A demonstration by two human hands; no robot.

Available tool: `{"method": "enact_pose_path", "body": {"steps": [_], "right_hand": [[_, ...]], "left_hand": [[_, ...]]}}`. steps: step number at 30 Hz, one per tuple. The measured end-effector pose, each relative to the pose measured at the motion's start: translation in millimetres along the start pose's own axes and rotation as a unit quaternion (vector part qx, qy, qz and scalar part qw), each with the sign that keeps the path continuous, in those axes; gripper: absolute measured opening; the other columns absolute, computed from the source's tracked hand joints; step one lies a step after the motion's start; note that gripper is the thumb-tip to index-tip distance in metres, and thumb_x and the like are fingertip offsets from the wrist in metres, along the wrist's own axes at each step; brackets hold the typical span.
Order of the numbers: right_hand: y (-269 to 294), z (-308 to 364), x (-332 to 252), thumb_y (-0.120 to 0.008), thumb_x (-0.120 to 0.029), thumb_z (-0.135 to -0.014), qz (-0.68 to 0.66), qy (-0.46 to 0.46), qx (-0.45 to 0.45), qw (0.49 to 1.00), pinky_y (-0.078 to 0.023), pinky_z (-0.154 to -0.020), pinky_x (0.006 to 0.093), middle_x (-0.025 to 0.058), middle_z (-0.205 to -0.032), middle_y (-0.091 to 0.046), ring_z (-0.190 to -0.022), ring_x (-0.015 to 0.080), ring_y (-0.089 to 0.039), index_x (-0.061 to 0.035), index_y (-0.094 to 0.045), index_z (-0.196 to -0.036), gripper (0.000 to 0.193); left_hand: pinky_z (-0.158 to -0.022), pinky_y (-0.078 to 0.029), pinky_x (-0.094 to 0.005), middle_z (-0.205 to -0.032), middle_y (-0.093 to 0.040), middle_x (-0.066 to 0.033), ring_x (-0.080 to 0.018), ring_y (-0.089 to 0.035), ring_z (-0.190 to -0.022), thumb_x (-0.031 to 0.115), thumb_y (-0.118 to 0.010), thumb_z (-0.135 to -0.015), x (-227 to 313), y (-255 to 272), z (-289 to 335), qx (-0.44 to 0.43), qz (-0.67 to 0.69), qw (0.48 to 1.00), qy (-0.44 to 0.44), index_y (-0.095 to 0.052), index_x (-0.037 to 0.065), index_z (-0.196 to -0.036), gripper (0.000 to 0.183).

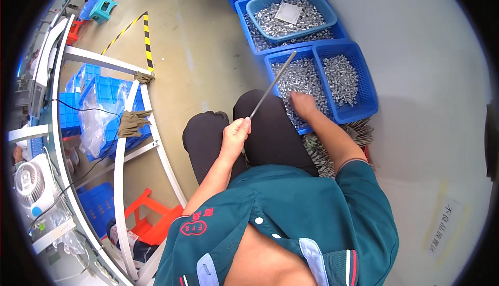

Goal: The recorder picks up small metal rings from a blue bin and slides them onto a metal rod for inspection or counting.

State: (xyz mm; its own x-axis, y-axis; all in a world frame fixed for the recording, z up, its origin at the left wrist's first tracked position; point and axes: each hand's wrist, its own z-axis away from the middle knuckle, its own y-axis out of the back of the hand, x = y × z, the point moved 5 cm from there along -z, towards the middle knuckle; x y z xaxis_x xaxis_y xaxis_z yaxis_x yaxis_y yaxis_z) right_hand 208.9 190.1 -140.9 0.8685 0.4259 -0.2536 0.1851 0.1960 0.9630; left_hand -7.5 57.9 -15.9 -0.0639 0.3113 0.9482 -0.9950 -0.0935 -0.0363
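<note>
My left hand (237,134) is closed around the lower end of a thin metal rod (274,84), above my knees. The rod slants up and to the right, its far end over the blue divided basket (315,50). My right hand (303,105) is down in that basket's left compartment, among many small silvery metal pieces (297,75) that look like nuts. Its fingers are curled in; what they hold, if anything, is hidden. More such pieces (340,81) fill the right compartment. Under my right forearm lies a bundle of thin metal rods (321,156), partly covered.
Behind stands another blue basket (243,13), with a lighter blue basket (326,25) of metal pieces and a white label (288,13) on top. A pale wall (426,78) bounds the right. At left are a white metal frame (162,164), blue crates (106,91) and a red stool (156,218).
</note>
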Motion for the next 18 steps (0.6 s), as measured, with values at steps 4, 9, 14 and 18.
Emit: {"method": "enact_pose_path", "body": {"steps": [4, 9, 14, 18], "right_hand": [[8, -8, 31, -0.058, -0.027, -0.082, -0.415, -0.260, -0.049, 0.870, -0.044, -0.050, 0.0347, 0.0103, -0.071, -0.059, -0.060, 0.0219, -0.057, -0.0068, -0.057, -0.088, 0.021], [8, -17, 28, -0.051, -0.028, -0.091, -0.889, -0.279, -0.160, 0.326, -0.026, -0.033, 0.0170, 0.0033, -0.071, -0.050, -0.047, 0.0084, -0.043, -0.0058, -0.050, -0.098, 0.023], [19, -23, 19, -0.049, -0.029, -0.091, -0.922, -0.264, -0.095, 0.268, -0.036, -0.037, 0.0192, 0.0099, -0.080, -0.056, -0.058, 0.0150, -0.053, -0.0044, -0.052, -0.099, 0.026], [-21, -16, 35, -0.046, -0.030, -0.092, -0.908, -0.323, -0.093, 0.251, -0.042, -0.042, 0.0213, 0.0121, -0.086, -0.058, -0.068, 0.0183, -0.058, -0.0060, -0.054, -0.097, 0.025]], "left_hand": [[-0.040, -0.017, -0.0200, -0.050, -0.031, 0.0088, -0.0011, -0.024, -0.043, 0.034, -0.050, -0.093, -1, 1, 0, -0.004, 0.005, 1.000, 0.001, -0.046, 0.010, -0.064, 0.038], [-0.040, -0.017, -0.0200, -0.050, -0.031, 0.0089, -0.0011, -0.024, -0.043, 0.035, -0.050, -0.092, -2, 2, 0, -0.001, 0.008, 1.000, 0.013, -0.046, 0.011, -0.064, 0.038], [-0.040, -0.017, -0.0202, -0.050, -0.031, 0.0089, -0.0013, -0.024, -0.043, 0.035, -0.050, -0.093, -4, 3, 2, 0.000, -0.003, 1.000, -0.010, -0.045, 0.011, -0.063, 0.039], [-0.040, -0.017, -0.0202, -0.050, -0.031, 0.0087, -0.0014, -0.025, -0.043, 0.035, -0.050, -0.093, -4, -2, 1, -0.001, -0.007, 1.000, -0.014, -0.045, 0.011, -0.063, 0.038]]}}
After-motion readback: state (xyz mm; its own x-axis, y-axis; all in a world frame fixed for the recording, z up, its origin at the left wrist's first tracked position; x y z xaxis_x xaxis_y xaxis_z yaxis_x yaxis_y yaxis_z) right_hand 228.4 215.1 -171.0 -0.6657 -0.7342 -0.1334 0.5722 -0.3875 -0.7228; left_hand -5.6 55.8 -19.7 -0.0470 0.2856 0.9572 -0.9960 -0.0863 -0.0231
